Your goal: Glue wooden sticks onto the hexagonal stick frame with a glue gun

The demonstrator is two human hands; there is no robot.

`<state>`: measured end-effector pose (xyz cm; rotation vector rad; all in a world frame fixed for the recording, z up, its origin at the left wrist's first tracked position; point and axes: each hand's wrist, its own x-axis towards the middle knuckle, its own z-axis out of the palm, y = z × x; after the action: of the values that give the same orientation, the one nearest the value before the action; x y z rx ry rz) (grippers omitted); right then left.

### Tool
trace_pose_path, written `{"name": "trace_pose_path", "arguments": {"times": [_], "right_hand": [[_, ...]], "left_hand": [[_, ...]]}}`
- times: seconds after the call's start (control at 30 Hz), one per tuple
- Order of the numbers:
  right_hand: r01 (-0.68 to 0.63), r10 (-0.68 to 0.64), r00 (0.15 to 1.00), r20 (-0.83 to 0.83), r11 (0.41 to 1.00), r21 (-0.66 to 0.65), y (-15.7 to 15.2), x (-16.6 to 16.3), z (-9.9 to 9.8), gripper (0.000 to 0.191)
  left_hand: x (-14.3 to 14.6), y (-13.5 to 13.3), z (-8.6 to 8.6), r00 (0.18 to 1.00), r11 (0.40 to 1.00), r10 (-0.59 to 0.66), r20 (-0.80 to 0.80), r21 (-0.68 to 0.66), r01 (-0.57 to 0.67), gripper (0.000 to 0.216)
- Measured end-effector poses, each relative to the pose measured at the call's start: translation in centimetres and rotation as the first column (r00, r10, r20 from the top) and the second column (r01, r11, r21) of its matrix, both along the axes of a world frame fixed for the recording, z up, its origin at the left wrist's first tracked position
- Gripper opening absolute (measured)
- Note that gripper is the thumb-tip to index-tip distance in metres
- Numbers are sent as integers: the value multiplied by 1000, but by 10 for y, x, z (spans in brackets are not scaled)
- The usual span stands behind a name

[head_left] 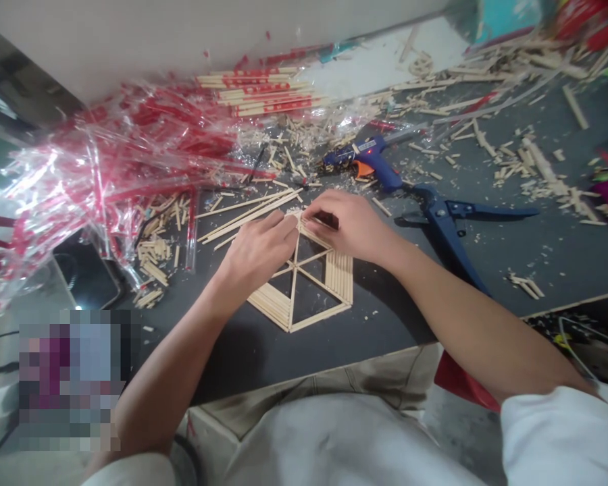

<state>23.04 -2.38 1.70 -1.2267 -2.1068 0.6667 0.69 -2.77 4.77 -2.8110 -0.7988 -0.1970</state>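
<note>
On the dark table lies a hexagonal frame [339,278] built from thin wooden sticks, with spokes meeting at its middle and bands of sticks filling some sides. My left hand [263,248] rests over its upper left part, fingers bent together near the far corner. From the other side my right hand [347,223] reaches that same corner, its thumb and fingertips pinched. Whatever the fingertips hold there is too small to make out. Several loose wooden sticks [243,219] lie just beyond my left hand.
A blue glue gun [380,165] lies behind my right hand, and blue-handled cutters [448,226] lie to the right. Crumpled red and clear wrappers [146,142] heap at the left, beside a phone [88,270]. Packaged sticks [263,93] and cut stick scraps [527,162] cover the back.
</note>
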Motion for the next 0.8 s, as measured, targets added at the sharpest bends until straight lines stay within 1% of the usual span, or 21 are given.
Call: {"name": "trace_pose_path", "arguments": {"times": [0.27, 0.43, 0.6, 0.8], "right_hand": [[20, -20, 1000, -22, 1000, -12, 0, -1, -2, 13], [15, -16, 1000, -22, 1000, -13, 1, 0, -2, 14], [14, -14, 1000, -16, 1000, -17, 1, 0, -2, 13], [18, -18, 1000, -11, 999, -33, 1, 1, -2, 14]], "left_hand": [[3, -2, 4, 1000, 1000, -10, -25, -30, 9, 30], [-4, 1, -3, 998, 999, -5, 68, -48, 9, 31], [-14, 1, -11, 989, 1000, 1, 147, -4, 0, 29], [-14, -1, -13, 988, 998, -32, 150, 59, 23, 23]]}}
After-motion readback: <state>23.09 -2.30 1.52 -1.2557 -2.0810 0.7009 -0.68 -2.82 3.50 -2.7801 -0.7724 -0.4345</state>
